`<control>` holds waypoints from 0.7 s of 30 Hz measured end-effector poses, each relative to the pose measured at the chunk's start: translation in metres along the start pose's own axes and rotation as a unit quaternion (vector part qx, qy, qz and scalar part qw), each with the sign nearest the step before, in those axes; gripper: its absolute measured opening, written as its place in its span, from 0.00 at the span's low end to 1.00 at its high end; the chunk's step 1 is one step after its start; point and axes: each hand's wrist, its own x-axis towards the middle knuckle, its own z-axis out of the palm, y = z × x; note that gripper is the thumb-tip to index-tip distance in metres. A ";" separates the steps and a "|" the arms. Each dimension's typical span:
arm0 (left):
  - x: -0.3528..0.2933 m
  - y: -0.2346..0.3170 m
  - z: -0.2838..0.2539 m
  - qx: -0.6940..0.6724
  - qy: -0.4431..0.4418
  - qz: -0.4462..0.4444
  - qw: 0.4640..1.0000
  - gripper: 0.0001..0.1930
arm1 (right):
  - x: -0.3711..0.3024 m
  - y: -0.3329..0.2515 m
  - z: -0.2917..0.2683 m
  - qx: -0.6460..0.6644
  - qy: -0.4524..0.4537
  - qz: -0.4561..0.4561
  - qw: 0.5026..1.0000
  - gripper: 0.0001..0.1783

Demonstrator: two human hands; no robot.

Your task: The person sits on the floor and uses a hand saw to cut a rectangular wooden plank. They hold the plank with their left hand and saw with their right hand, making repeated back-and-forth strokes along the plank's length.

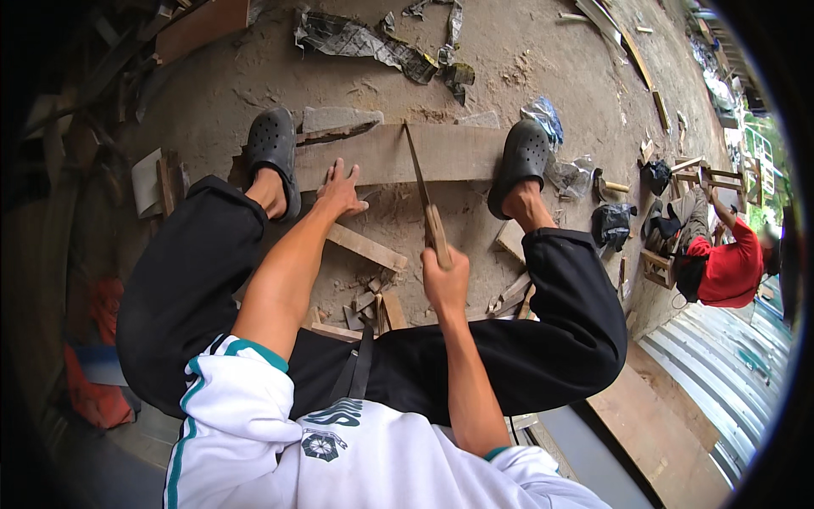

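A wooden board (pixel 381 161) lies crosswise in front of me, with one of my dark clogs (pixel 271 157) on its left end and the other clog (pixel 521 161) on its right. My left hand (pixel 341 191) rests on the board's near edge, left of the middle, fingers spread and nothing held. My right hand (pixel 447 276) is closed round the wooden handle of a handsaw (pixel 420 174). The narrow blade points away from me and crosses over the board right of its middle, its tip near the far edge. Whether the teeth sit in a cut cannot be made out.
Wood offcuts (pixel 366 246) lie between my legs. Torn printed paper (pixel 369 41) litters the ground ahead. To the right are a hammer (pixel 612 185), a black plastic bag (pixel 612 225) and a seated person in red (pixel 731 265). Corrugated metal sheeting (pixel 721 373) lies at the lower right.
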 end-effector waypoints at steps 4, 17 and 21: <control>0.006 0.007 -0.005 0.011 0.004 0.034 0.999 0.56 | 0.100 0.009 0.045 -0.058 0.000 0.013 0.998 0.19; 0.002 -0.005 -0.006 0.027 -0.037 0.006 0.999 0.53 | 0.040 0.012 0.017 -0.061 -0.002 -0.101 0.993 0.12; -0.004 0.009 -0.014 0.031 -0.050 0.001 0.998 0.53 | 0.030 0.015 0.005 -0.082 -0.027 -0.027 0.996 0.13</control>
